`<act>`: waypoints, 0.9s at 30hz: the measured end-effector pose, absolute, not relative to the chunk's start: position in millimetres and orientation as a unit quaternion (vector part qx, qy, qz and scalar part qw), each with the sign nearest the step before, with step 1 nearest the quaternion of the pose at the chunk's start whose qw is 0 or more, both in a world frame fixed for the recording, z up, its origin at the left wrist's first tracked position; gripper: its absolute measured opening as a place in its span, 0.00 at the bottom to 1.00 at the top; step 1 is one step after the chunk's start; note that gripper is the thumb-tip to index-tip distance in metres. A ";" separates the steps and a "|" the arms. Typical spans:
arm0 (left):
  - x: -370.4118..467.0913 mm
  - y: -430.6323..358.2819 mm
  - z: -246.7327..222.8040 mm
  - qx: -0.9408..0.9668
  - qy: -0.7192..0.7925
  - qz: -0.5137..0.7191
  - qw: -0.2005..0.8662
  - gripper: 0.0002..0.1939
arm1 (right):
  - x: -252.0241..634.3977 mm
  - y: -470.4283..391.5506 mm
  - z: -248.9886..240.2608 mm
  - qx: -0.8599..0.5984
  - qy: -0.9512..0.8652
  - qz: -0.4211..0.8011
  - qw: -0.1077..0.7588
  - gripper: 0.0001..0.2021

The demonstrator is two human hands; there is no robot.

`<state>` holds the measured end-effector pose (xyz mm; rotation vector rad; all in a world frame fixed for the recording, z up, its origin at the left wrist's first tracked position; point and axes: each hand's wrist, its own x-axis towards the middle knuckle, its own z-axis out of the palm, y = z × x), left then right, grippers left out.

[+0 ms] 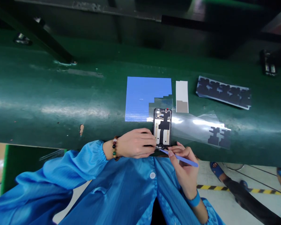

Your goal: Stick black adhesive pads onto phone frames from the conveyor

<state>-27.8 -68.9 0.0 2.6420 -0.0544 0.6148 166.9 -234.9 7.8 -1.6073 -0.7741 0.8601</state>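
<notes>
An opened smartphone (156, 134) lies on the green table near its front edge, its inner parts and black film pieces facing up. My left hand (138, 143), with a beaded bracelet at the wrist, has its fingers curled against the phone's lower left edge. My right hand (184, 159), with a blue band on its wrist, holds blue tweezers (186, 161) whose tip touches the phone's bottom end. What the tip pinches, if anything, is too small to make out.
Behind the phone lies a blue stepped sheet (138, 90), with a white and grey strip (182, 90) beside it. Rightward are clear film (189, 125) bearing black cutouts and a stack of black-patterned sheets (223, 92). Another person's leg (245, 193) shows at lower right.
</notes>
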 end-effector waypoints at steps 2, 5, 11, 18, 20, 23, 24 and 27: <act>-28.0 -68.9 -0.3 0.953 -0.018 0.217 0.210 0.08 | 167.6 -234.6 8.0 -0.676 -0.333 0.365 0.547 0.17; -27.9 -68.9 -0.5 0.954 -0.018 0.214 0.209 0.08 | 167.7 -233.9 8.6 -0.678 -0.334 0.365 0.543 0.17; -27.9 -69.0 -1.6 0.951 -0.020 0.228 0.205 0.09 | 168.6 -233.5 8.7 -0.682 -0.338 0.370 0.533 0.16; -27.8 -69.6 -1.5 0.951 -0.015 0.230 0.206 0.08 | 171.0 -237.1 7.5 -0.664 -0.306 0.392 0.559 0.18; -27.6 -69.7 -1.1 0.951 -0.014 0.230 0.207 0.08 | 169.2 -237.6 7.3 -0.666 -0.301 0.388 0.562 0.18; -27.2 -69.5 -0.1 0.949 -0.013 0.234 0.208 0.08 | 165.6 -238.0 6.5 -0.674 -0.316 0.375 0.552 0.18; -27.0 -69.4 0.3 0.949 -0.012 0.237 0.208 0.08 | 164.8 -238.3 6.0 -0.676 -0.323 0.370 0.550 0.18; -26.4 -69.1 1.2 0.948 -0.009 0.241 0.208 0.08 | 164.3 -239.5 4.0 -0.678 -0.336 0.359 0.547 0.18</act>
